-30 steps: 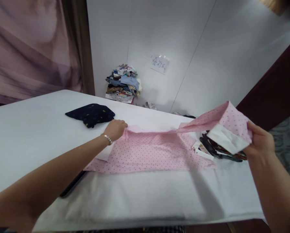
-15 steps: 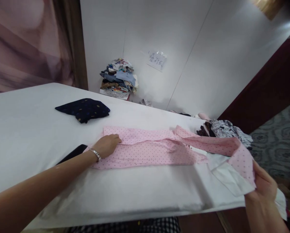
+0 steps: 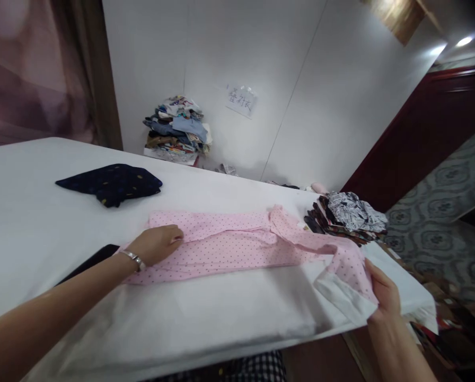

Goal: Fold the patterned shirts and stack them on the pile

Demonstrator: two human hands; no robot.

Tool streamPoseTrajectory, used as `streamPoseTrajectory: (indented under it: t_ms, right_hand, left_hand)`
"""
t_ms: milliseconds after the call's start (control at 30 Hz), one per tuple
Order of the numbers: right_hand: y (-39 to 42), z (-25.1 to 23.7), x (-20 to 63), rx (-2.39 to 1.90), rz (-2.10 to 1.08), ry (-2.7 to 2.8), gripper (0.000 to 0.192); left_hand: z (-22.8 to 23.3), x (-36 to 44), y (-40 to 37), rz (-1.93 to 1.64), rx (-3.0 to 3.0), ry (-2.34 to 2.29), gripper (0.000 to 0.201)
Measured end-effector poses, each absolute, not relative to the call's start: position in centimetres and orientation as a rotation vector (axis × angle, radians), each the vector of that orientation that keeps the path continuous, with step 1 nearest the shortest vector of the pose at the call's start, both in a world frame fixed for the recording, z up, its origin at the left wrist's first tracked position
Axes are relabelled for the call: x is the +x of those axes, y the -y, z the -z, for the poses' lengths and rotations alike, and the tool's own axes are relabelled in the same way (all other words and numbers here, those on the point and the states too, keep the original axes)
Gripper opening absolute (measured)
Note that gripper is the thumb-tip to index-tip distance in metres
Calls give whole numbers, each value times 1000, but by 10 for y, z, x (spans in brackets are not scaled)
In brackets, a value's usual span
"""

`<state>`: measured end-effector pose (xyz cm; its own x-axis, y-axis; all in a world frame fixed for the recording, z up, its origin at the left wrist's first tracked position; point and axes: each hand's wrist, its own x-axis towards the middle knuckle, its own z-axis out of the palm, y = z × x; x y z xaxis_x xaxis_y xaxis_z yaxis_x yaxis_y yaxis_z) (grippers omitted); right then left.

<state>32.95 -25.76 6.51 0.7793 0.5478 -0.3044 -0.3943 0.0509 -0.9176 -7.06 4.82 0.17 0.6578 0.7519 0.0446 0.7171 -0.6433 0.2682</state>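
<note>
Head view: a pink dotted shirt (image 3: 237, 244) lies stretched across the white table (image 3: 42, 233). The left hand (image 3: 156, 244) presses flat on its left end, fingers released. The right hand (image 3: 384, 294) pinches the shirt's white-lined end at the table's right edge.

— Where are the hands?
— The left hand (image 3: 157, 244) presses flat on the pink dotted garment (image 3: 237, 244) lying on the white table (image 3: 34, 233). The right hand (image 3: 384, 293) pinches its white-lined end at the table's edge.
— What else?
— A navy cloth (image 3: 110, 184) and a patterned clothes pile (image 3: 346, 213).
</note>
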Motion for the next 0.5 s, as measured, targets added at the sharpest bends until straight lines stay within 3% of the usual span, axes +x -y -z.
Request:
streamPoseTrajectory:
  t_ms: [233,333,500]
  right_hand:
    - [224,-55,261,-1149,-1072,311,24]
    - [207,-47,223,-1020,-1142,435,26]
    - [199,-34,195,-925,-1303,706,26]
  left_hand:
    - [-17,-1,47,-353,1996,-666,41]
    - [-13,22,94,-329,1413,-309,58]
    - [-20,14,115,-428,1132,-531,42]
